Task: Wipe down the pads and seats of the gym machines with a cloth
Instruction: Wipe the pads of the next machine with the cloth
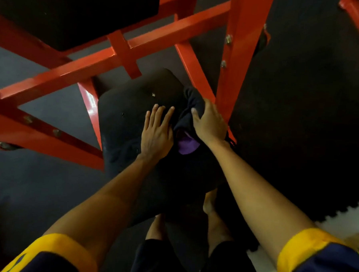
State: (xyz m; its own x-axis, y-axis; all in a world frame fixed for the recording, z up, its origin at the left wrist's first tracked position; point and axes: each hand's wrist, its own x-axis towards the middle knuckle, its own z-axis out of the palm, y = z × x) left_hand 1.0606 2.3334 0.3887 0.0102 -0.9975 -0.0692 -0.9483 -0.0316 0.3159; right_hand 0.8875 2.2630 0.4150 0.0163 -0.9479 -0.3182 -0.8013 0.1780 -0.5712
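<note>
on the right side of the black seat [130,104], the fingers [206,106] of the right hand [209,121] are curled over a bunched dark cloth [184,120], with the thumb clamping it from the inner side. a purple patch of the cloth shows just below the palm. just beside it, the left hand [157,132] lies flat on the seat, fingers straight and a little spread, grasping nothing.

both forearms are bare and run back to navy sleeves [314,253] with yellow cuffs at the bottom corners. the seat has a few small light nicks in its surface.

around it stands an orange-red frame [114,55], its bars crossing to the left and above. an upright post [239,55] with bolts rises just right of the right hand. another dark pad [77,12] sits at the upper left. below the seat, bare feet [209,202] stand on the dark floor, and a black mat [300,121] with a toothed edge lies to the right.
</note>
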